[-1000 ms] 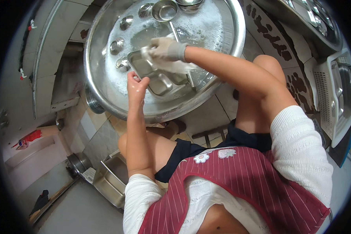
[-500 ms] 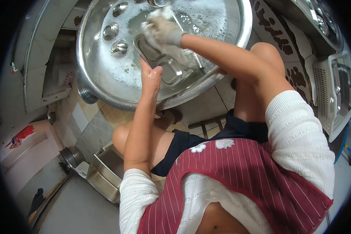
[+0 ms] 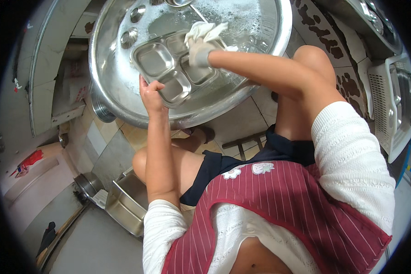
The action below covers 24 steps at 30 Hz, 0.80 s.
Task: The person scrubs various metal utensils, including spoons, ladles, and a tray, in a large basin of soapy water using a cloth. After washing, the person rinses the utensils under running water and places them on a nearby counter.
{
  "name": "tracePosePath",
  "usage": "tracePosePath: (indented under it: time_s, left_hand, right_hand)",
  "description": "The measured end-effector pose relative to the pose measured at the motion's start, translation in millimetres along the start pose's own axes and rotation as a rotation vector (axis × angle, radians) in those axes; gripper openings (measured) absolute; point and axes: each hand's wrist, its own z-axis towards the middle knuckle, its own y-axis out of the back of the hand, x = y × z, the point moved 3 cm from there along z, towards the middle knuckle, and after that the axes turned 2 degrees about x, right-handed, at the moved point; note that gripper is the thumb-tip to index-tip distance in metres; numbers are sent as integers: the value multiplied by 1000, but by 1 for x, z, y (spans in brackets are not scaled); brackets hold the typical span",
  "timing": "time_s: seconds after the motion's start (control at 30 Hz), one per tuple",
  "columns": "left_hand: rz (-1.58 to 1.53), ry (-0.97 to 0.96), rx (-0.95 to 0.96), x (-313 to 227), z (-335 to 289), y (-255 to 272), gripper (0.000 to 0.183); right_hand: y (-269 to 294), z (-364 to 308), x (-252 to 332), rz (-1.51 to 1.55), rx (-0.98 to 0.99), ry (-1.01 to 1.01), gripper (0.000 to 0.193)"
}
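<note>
A divided stainless steel food tray (image 3: 153, 60) is tilted above the sudsy water of a large round metal basin (image 3: 192, 120). Its near left edge is gripped by my bare left hand (image 3: 151, 97), thumb on the upper side. My right hand (image 3: 200, 53) wears a pale glove and is closed on a white cloth (image 3: 206, 31), over the tray's far right part. The glove and cloth cover some compartments there. Two small fluted metal cups (image 3: 129, 38) lie in the foam to the left of the tray.
A round metal bowl (image 3: 178, 2) shows at the basin's far side. On the right stands a white plastic basket (image 3: 380, 102) with metal ware in it. A deep rectangular steel pan (image 3: 127, 203) sits on the floor at my left. Patterned tiles surround the basin.
My left hand has moved left with the tray, which has turned to show more of its compartments. My right hand with the cloth has shifted slightly right and nearer me.
</note>
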Motion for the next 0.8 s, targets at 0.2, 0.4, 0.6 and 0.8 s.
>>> tracePosePath:
  time_s: [0.2, 0.4, 0.6, 0.8]
  left_hand:
    - [-114, -68, -132, 14, 10, 30, 55]
    - [-139, -97, -91, 12, 12, 24, 43]
    - [-181, -71, -79, 38, 16, 27, 36]
    - [-280, -60, -142, 44, 31, 15, 37]
  right_hand:
    - [-21, -58, 57, 22, 68, 242, 73]
    - [-15, -3, -15, -229, -110, 105, 39]
    - [-11, -23, 33, 162, -75, 289, 33]
    - [4, -72, 76, 107, -44, 419, 39]
